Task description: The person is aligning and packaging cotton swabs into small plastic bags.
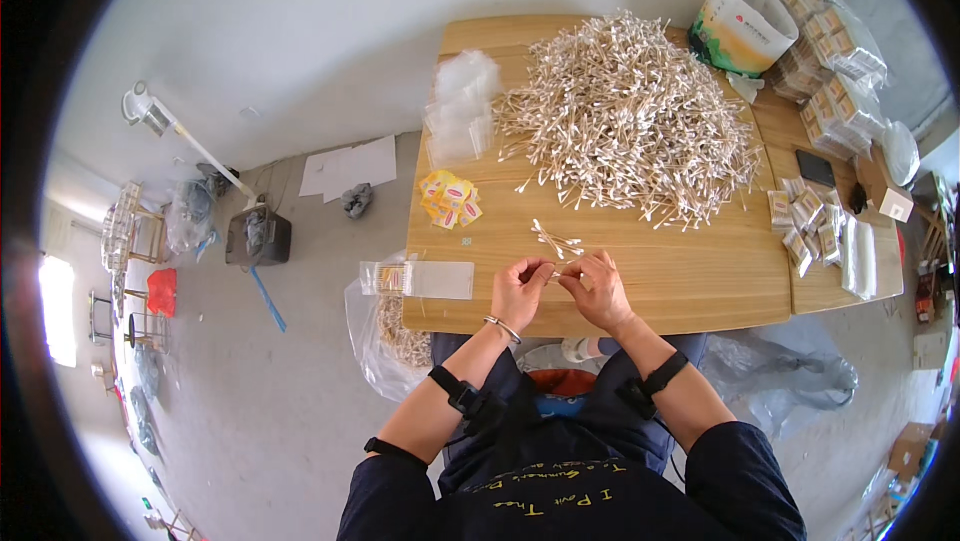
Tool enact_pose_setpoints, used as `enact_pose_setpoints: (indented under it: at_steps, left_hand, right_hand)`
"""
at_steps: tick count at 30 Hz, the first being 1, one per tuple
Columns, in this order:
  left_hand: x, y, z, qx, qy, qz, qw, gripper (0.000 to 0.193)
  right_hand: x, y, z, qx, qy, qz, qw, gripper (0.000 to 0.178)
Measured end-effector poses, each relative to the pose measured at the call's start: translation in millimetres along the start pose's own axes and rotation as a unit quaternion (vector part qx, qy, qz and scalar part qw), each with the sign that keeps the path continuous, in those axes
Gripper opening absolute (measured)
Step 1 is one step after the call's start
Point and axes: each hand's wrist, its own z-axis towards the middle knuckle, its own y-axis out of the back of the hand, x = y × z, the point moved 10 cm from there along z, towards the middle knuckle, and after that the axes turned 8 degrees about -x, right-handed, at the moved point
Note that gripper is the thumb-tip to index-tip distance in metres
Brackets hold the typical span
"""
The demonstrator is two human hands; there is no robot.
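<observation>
Over the front edge of the wooden table (700, 286), my left hand (520, 293) and my right hand (598, 293) meet with fingertips pinched. Between them shows a white tip of cotton swabs (557, 275); how many are held is too small to tell. Just beyond my fingers lie a few loose cotton swabs (553, 240). A great heap of cotton swabs (630, 111) covers the far middle of the table. To the left of my left hand, a clear plastic bag (442, 280) lies flat, with a row of swabs (390, 279) at its left end.
Yellow printed cards (450, 199) and clear bags (463, 101) lie at the table's left. Packed small boxes (808, 226), a dark phone (815, 168) and a white-green bag (742, 26) stand right. A plastic sack of swabs (405, 341) hangs below the left edge; a bin (258, 236) stands on the floor.
</observation>
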Motion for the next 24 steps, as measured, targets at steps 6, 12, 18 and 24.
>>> enact_pose_setpoints:
  at_steps: [6, 12, 18, 24]
  left_hand:
    - [-23.6, -4.3, -6.2, 0.045, -0.003, -0.014, 0.999, 0.016]
    - [-32.5, 1.4, -10.2, 0.049, -0.003, -0.03, 0.998, 0.016]
    - [-55.4, 3.4, -14.5, 0.021, -0.029, -0.072, 0.997, 0.021]
    - [-50.5, 4.7, -13.9, 0.037, 0.0, -0.103, 0.994, 0.022]
  right_hand:
    - [-0.7, -2.8, -1.6, 0.057, -0.12, 0.129, 0.983, 0.012]
    - [10.7, -2.9, -2.1, 0.064, -0.145, 0.163, 0.974, 0.013]
    - [17.6, 5.2, 1.2, 0.046, -0.108, 0.116, 0.986, 0.011]
    - [22.0, -2.4, -3.7, 0.072, -0.146, 0.176, 0.971, 0.009]
